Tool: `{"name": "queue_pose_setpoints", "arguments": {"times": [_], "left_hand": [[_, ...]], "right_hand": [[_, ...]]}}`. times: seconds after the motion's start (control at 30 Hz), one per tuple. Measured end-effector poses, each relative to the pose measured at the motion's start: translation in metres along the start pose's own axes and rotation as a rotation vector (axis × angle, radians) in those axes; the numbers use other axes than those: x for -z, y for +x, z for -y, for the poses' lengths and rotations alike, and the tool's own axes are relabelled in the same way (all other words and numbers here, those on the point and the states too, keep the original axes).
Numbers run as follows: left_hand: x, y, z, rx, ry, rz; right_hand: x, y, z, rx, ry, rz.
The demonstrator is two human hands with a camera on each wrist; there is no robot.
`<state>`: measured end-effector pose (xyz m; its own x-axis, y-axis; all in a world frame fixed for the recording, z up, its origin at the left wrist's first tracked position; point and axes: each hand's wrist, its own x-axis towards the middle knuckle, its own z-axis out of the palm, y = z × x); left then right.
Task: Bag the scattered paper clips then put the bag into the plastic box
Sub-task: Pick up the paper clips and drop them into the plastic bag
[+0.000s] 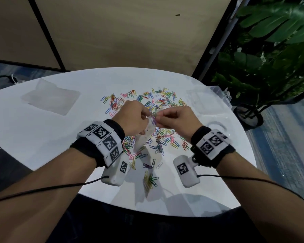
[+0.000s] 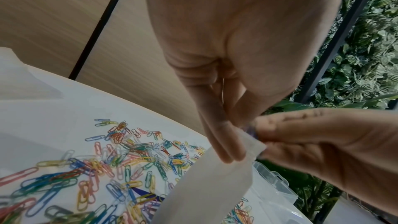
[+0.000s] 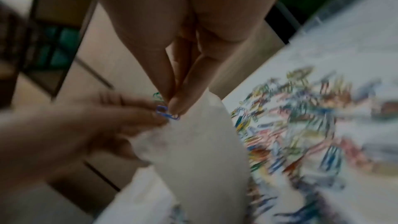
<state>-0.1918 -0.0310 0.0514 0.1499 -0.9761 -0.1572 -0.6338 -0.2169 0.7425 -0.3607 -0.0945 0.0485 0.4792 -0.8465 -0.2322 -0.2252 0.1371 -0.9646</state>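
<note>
Many loose paper clips (image 1: 158,102) ring our hands mid-frame, plastic box (image 1: 216,97) at right, left hand (image 1: 135,118) pinching the bag (image 1: 142,139) mouth — bag hanging lengthwise downward, right hand (image 1: 177,116) pinching a blue clip (image 3: 167,113).

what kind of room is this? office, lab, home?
Probably an office or meeting corner, though that is a guess. A round white table stands against wood-look wall panels with black framing, and a leafy potted plant sits to the right. Coloured paper clips fit office use.
</note>
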Motion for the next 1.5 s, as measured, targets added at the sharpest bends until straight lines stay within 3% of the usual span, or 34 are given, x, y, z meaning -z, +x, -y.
{"name": "queue_pose_setpoints", "arguments": {"times": [0.1, 0.27, 0.4, 0.47, 0.57, 0.6, 0.67, 0.77, 0.83, 0.97, 1.2, 1.37, 1.5], "left_hand": [[-0.002, -0.002, -0.002, 0.010, -0.003, -0.015], [0.000, -0.002, -0.003, -0.016, 0.005, -0.001], [0.001, 0.002, 0.001, -0.009, -0.007, -0.003], [0.003, 0.002, 0.002, -0.005, -0.014, -0.023], [0.009, 0.003, 0.006, 0.022, -0.019, -0.069], [0.011, 0.003, 0.008, 0.034, -0.029, -0.076], [0.016, 0.002, 0.010, 0.046, -0.031, -0.086], [0.021, 0.002, 0.012, 0.054, -0.020, -0.088], [0.022, 0.002, 0.013, 0.061, -0.023, -0.091], [0.024, 0.002, 0.013, 0.050, 0.011, -0.092], [0.023, 0.005, 0.017, 0.038, 0.021, -0.083], [0.020, 0.007, 0.020, 0.019, 0.041, -0.062], [0.018, 0.006, 0.019, 0.004, 0.042, -0.040]], "right_hand": [[-0.009, 0.007, -0.013, 0.079, -0.470, -0.091], [-0.023, 0.012, -0.020, 0.085, -0.451, -0.080], [-0.024, 0.014, -0.015, 0.210, -0.856, 0.087], [-0.021, 0.017, -0.012, 0.211, -0.754, 0.099], [-0.007, 0.019, -0.008, 0.110, -0.251, 0.020], [0.001, 0.021, -0.011, 0.075, -0.205, -0.013], [0.019, 0.025, -0.027, -0.021, -0.420, -0.035], [0.037, 0.026, -0.066, -0.241, -1.028, 0.130], [0.033, 0.025, -0.087, -0.267, -1.134, 0.189], [0.003, 0.024, -0.110, -0.145, -1.281, 0.276], [-0.023, 0.030, -0.111, 0.134, -1.423, 0.201], [-0.009, 0.036, -0.094, -0.003, -1.287, 0.095], [0.025, 0.044, -0.078, -0.279, -0.719, -0.125]]}}
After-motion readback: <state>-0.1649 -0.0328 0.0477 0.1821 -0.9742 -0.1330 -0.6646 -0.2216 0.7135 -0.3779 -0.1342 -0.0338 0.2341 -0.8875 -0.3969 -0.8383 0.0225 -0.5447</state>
